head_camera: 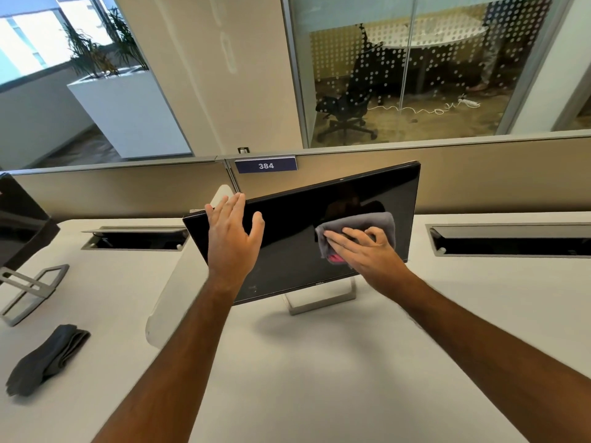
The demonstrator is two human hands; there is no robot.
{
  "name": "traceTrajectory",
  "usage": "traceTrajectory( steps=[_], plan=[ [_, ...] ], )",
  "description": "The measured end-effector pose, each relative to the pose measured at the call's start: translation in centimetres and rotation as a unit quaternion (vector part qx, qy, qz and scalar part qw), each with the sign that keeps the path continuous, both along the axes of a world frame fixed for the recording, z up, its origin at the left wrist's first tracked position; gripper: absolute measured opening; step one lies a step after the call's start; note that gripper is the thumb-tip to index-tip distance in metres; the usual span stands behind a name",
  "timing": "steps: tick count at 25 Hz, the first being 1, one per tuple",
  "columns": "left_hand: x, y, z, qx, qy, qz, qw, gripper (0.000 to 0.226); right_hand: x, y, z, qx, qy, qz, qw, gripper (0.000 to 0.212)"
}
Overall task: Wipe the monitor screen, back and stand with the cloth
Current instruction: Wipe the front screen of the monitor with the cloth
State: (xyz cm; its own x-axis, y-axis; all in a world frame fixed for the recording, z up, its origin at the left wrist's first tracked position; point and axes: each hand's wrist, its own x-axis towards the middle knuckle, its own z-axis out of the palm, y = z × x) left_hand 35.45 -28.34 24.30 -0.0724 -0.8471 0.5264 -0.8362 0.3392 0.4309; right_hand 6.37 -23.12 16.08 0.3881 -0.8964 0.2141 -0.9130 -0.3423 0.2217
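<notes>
A black monitor (294, 225) with a dark screen stands on the white desk, turned and tilted so its left edge is nearer me. Its silver stand (319, 302) shows below the lower bezel. My right hand (361, 247) presses a grey cloth (361, 223) flat against the right part of the screen; a pink bit shows under the palm. My left hand (232, 235) is open with fingers spread, its palm against the screen's upper left corner. The monitor's back is hidden.
A folded dark grey cloth (48, 359) lies at the desk's front left. A second monitor (19, 225) on a silver stand sits at the far left. Cable slots (134, 238) (508, 239) open in the desk behind. A beige partition (479, 177) runs along the back.
</notes>
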Motion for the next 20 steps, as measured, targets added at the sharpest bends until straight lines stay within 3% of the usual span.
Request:
traceTrajectory(
  steps=[5, 9, 14, 20],
  plan=[
    [-2.1, -0.3, 0.7, 0.013, -0.027, -0.033, 0.999, 0.056, 1.2, -1.3, 2.7, -0.063, -0.022, 0.004, 0.998, 0.089],
    [-5.4, -0.5, 1.2, 0.027, -0.036, -0.073, 0.996, 0.054, 2.5, -1.2, 1.2, -0.023, -0.008, 0.045, 0.999, 0.090],
    [-7.9, -0.3, 0.5, -0.001, -0.092, -0.087, 0.992, 0.060, -1.5, 0.2, -0.9, 0.001, 0.003, 0.035, 0.999, 0.088],
    [-8.3, -0.4, -0.5, -0.041, -0.078, -0.060, 0.994, 0.057, -4.2, -0.6, 1.5, -0.050, -0.046, -0.014, 0.998, 0.087]
  ],
)
